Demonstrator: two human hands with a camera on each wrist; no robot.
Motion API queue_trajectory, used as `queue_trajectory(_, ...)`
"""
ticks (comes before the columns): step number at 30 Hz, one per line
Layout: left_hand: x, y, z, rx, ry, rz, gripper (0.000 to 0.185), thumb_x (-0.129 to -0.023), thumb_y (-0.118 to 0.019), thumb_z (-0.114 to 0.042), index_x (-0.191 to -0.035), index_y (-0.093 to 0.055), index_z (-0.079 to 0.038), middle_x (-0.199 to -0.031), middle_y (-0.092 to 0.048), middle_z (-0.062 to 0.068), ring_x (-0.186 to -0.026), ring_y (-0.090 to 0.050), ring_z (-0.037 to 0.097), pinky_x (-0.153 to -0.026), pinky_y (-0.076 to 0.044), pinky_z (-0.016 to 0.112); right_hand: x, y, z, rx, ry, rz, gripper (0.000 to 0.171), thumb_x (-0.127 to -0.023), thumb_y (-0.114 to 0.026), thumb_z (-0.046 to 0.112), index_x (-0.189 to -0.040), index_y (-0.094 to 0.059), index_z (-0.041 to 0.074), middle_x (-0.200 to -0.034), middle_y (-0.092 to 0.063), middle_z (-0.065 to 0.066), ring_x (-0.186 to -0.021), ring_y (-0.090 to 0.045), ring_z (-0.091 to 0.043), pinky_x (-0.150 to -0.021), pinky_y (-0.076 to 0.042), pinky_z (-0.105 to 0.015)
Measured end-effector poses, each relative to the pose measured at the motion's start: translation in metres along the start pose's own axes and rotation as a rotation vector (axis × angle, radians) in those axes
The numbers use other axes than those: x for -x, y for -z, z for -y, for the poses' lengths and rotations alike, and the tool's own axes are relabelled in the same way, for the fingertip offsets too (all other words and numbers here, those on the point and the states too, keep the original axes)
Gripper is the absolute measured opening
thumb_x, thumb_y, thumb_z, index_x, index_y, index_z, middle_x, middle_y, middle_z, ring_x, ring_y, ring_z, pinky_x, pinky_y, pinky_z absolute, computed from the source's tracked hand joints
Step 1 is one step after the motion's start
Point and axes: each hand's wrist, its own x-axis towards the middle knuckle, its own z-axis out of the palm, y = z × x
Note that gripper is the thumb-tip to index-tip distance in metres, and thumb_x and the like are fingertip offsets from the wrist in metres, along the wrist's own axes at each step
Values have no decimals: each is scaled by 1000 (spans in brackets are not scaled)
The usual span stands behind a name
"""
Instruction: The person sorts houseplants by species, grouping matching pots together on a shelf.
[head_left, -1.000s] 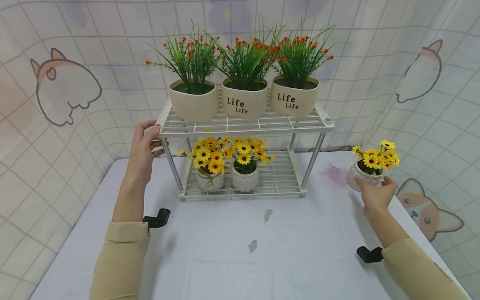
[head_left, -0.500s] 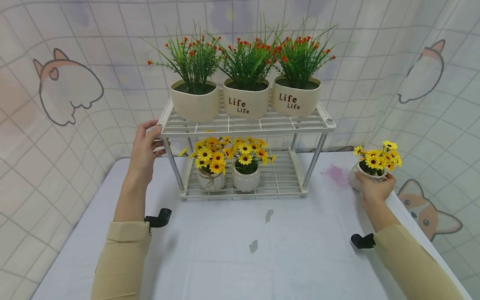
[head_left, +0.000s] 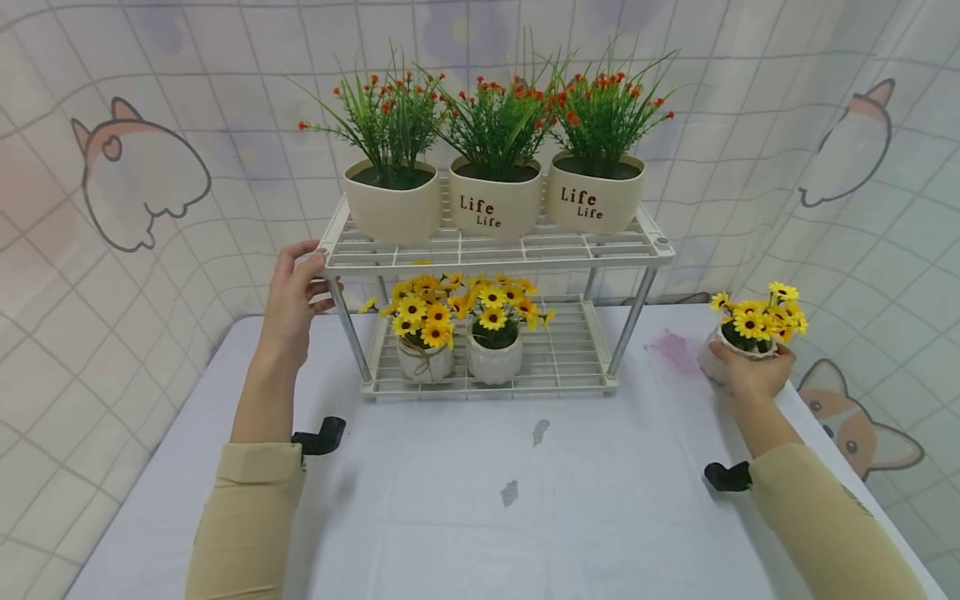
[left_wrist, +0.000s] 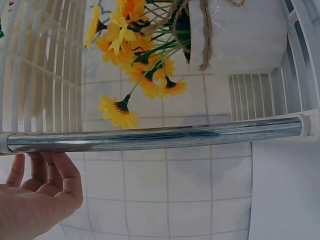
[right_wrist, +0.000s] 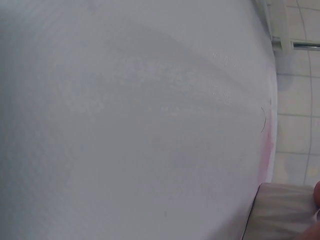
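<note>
At the right of the table my right hand [head_left: 755, 375] grips a small white pot [head_left: 718, 357] of yellow daisies [head_left: 757, 319] by its side, thumb on the near left. The pot's white wall [right_wrist: 280, 212] shows at the lower right in the right wrist view, low over or on the table; contact is unclear. My left hand [head_left: 291, 300] holds the upper left corner of a white two-tier rack [head_left: 495, 265], fingertips bent against its chrome post [left_wrist: 165, 138]. On the lower tier stand two potted yellow daisies, one pot twine-tied [head_left: 425, 362], the other ribbed [head_left: 495, 358].
Across the upper tier stand three cream pots of red-flowered grass: a left pot [head_left: 393, 204], a middle pot [head_left: 495, 200] and a right pot [head_left: 596, 196]. A white cloth covers the table [head_left: 450, 500]; a patterned curtain [head_left: 247, 50] hangs behind and at both sides.
My right hand has closed more around the daisy pot and its forearm has shifted slightly left and up. The left hand stays on the rack's corner. The whole view has drifted slightly.
</note>
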Motion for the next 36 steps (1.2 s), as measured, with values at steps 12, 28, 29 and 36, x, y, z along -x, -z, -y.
queue_trajectory(12, 0, -2, 0, -9, -4, 6, 47, -109, -44, -41, -150, -38, -16, -123, -57, 5, -106, -54, 21, -87, -38, 37, 5, 10, -3, 100, -1, 42, 110, -88, -83, 30, -160, -1, 20, -170, -8, -4, -155, -8, -18, -121, -11, -31)
queue_trajectory(28, 0, -1, 0, -4, 0, 8, 47, -110, -43, -41, -149, -38, -17, -123, -56, 6, -106, -54, 18, -89, -38, 37, 57, 31, -12, 168, 97, 193, 114, -88, -83, 33, -160, 3, 14, -170, -6, -10, -156, -7, -23, -121, -13, -37)
queue_trajectory(29, 0, -1, 0, -5, 0, 7, 47, -110, -43, -41, -149, -38, -17, -123, -56, 5, -106, -54, 18, -89, -38, 37, 62, 32, -12, 176, 105, 204, 115, -88, -83, 34, -160, 3, 13, -170, -6, -10, -156, -7, -24, -121, -13, -37)
queue_trajectory(36, -2, -1, 1, 1, 14, 0, 43, -110, -43, -40, -148, -40, -20, -120, -57, 1, -104, -54, 17, -88, -38, 36, 99, 36, -15, 232, 148, 294, 115, -89, -83, 33, -160, 5, 8, -169, -8, -16, -155, -10, -30, -121, -16, -45)
